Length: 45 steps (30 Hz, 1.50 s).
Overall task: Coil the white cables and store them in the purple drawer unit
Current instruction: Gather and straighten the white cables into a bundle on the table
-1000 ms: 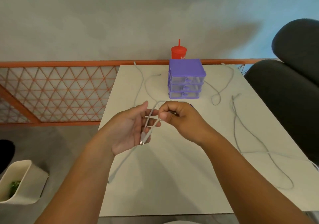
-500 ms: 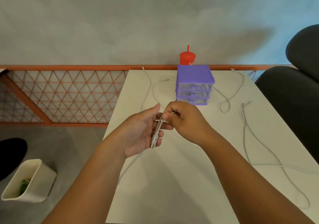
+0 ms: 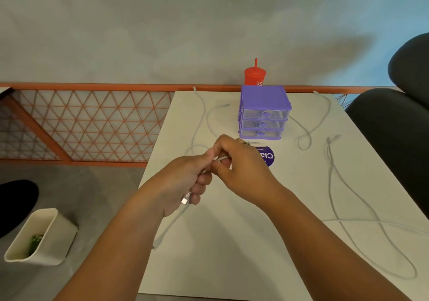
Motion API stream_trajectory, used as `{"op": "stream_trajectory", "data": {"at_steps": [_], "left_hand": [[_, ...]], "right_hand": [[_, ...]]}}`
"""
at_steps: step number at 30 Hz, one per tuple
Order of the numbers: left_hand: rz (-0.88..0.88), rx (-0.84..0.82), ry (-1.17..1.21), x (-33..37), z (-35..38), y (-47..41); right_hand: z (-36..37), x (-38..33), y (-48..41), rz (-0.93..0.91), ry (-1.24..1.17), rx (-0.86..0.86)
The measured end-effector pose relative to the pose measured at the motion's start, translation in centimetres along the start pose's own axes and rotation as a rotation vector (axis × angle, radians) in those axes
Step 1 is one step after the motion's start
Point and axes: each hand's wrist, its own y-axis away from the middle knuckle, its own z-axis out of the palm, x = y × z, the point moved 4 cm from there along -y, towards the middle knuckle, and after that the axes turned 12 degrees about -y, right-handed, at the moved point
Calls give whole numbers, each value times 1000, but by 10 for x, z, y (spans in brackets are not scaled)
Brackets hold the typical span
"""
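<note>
White cable [image 3: 220, 159] was pinched between my hands above the table [image 3: 232, 242]: left hand [image 3: 185, 180] clenched around its folded strands, plug poking out below, right hand [image 3: 239, 163] gripping the loop. Purple drawer unit [image 3: 264, 112] sat behind, all drawers closed; other cables [image 3: 334, 177] lay loose.

Bare forearms, sleeveless; ring [image 3: 246, 142] on right hand [image 3: 241, 168].
</note>
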Motion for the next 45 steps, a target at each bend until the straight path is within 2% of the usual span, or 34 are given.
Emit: {"op": "stream_trajectory", "data": {"at_steps": [6,9,13,17,20,22,25,30,36,45], "left_hand": [[40,175,-303,-40,-35,-8],[7,174,-411,-68,-61,-11],[-74,179,-431,-102,-95,-16],[-183,148,-483,-132,-113,-33],[-249,188,-534,-150,-125,-43],[-275,230,-608,-158,-132,-47],[-306,209,-816,-172,-135,-53],[-336,209,-1023,-205,-129,-72],[-373,297,-1000,-225,-122,-79],[-419,165,-1027,-222,-130,-90]], "right_hand": [[26,24,-13,167,-4,-239],[32,47,-17,252,66,-295],[45,78,-17,343,76,-366],[71,96,-15,392,69,-443],[85,109,-11,426,141,-509],[94,120,-3,439,221,-572],[110,134,22,487,240,-633],[144,144,60,360,492,-661],[136,157,65,294,716,-549],[100,164,40,348,701,-432]]}}
